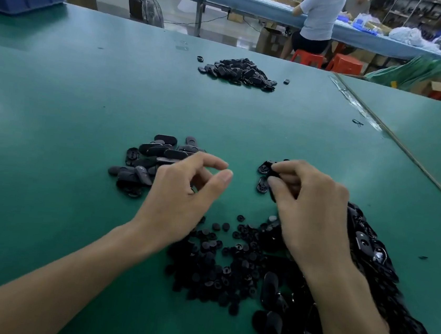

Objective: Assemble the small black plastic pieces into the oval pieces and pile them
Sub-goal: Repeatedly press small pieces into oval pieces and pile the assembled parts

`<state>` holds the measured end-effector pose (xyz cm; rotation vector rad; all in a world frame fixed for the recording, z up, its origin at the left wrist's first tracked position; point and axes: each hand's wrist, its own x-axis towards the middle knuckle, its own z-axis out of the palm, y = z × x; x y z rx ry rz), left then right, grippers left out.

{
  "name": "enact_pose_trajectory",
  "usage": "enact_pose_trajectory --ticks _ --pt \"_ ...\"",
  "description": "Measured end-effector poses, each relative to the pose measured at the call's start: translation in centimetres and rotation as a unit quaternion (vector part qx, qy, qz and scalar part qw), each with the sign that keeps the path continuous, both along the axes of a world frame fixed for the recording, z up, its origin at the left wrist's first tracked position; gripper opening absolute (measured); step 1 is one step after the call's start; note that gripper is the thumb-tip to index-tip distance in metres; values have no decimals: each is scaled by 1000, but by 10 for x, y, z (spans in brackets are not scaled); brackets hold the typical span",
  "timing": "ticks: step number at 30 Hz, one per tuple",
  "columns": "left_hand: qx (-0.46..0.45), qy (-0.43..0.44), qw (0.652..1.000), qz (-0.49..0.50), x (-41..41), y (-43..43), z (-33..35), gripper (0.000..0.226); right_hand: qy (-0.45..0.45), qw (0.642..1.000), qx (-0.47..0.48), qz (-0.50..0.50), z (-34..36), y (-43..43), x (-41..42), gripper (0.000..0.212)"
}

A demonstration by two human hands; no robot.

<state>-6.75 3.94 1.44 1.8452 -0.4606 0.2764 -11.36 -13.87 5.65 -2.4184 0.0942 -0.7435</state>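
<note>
Right of centre, the right hand (314,205) has its thumb and curled fingers closed round one oval piece (273,174). So little of it shows past the fingertips that its long axis cannot be told. Two loose ovals (262,187) lie on the green table (54,120) just beside those fingertips. The lower one has its long axis running up and down the frame, its hollow, ribbed side facing up.

Left of centre, the left hand (181,189) hovers with its fingers loosely curved. Its thumb and forefinger are near each other but apart, and no piece shows between them.

Just beyond the left hand sits a small pile of ovals (149,158), mostly smooth side up, their long axes pointing many ways. Below both hands spreads a heap of small black pieces (213,265), round and button-like. At the lower right, under the right forearm, lies a bigger heap of glossy ovals (368,255). A far pile (238,71) sits in the upper middle of the frame.
</note>
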Motion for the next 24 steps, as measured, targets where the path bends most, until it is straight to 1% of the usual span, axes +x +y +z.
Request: enact_pose_trajectory --ticks 2,5,7,9,11,14,16,17,20,22,24 --pt "3 21 1000 -19 -4 -2 -7 34 -39 999 -3 32 -4 13 -7 11" --pt "-43 54 996 -56 -9 -4 -13 37 -32 997 4 67 -17 26 -15 9" --pt "-61 44 995 -65 -11 -5 -14 31 -9 996 19 89 -25 32 -19 15" --pt "-62 23 996 -62 -12 -4 -14 27 -5 994 33 108 -30 36 -21 20" --pt "-56 14 997 -57 -12 -3 -14 27 -20 993 41 110 -33 38 -22 24" --pt "-55 21 998 -39 -11 -3 -13 30 -23 993 45 104 -34 41 -23 41" --pt "-51 22 998 -33 -11 -3 -13 30 -24 993 44 107 -35 42 -24 47" --pt "-44 18 998 -31 -11 -3 -13 26 -27 992 44 111 -36 41 -24 47" --pt "-35 -9 999 -31 -11 -3 -13 4 -17 992 57 115 -39 37 -25 41" --pt "-38 -32 998 -27 -11 -3 -12 14 5 993 73 91 -41 33 -26 35" --pt "-39 -44 998 -24 -11 -3 -11 19 17 992 102 71 -41 28 -27 28"
